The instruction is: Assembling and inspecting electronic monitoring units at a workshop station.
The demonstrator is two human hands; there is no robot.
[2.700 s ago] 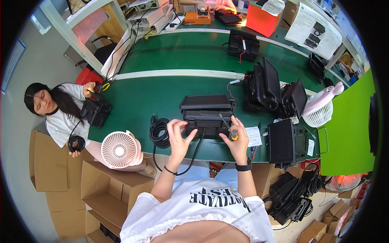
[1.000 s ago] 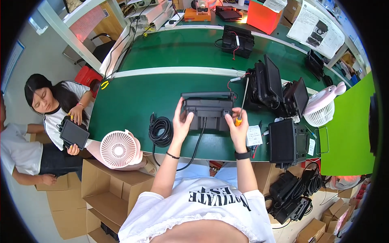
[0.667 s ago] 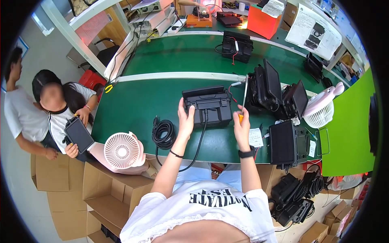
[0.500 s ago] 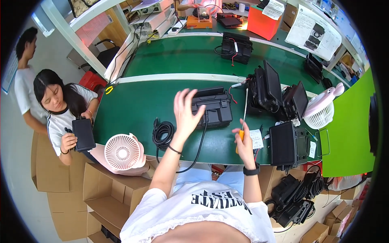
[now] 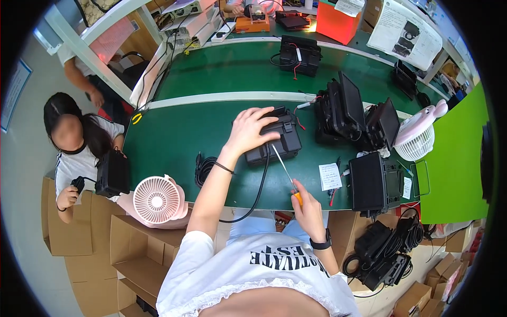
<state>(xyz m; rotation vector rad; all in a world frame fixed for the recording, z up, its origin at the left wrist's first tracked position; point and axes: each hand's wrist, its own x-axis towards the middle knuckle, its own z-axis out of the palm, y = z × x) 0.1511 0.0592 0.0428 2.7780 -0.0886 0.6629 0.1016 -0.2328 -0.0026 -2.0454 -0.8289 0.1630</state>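
A black plastic case stands on the green bench in front of me, with a black cable running from its front down over the bench edge. My left hand grips the case's upper left part, fingers over the top and thumb on the front. In my right hand is a screwdriver with an orange handle, the fingers closed round it. Its long shaft points up and left, with the tip at the case front beside the cable. Whether the tip touches a screw cannot be made out.
Coiled cable lies left of my forearm, near a pink fan. Black cases stand at the right, with another case nearer. A paper slip lies between. To the left, a co-worker holds a black case.
My left hand has come down from above the case onto it. The screwdriver has swung left, from upright to pointing at the case front. The co-worker's case has turned; the standing person has moved right.
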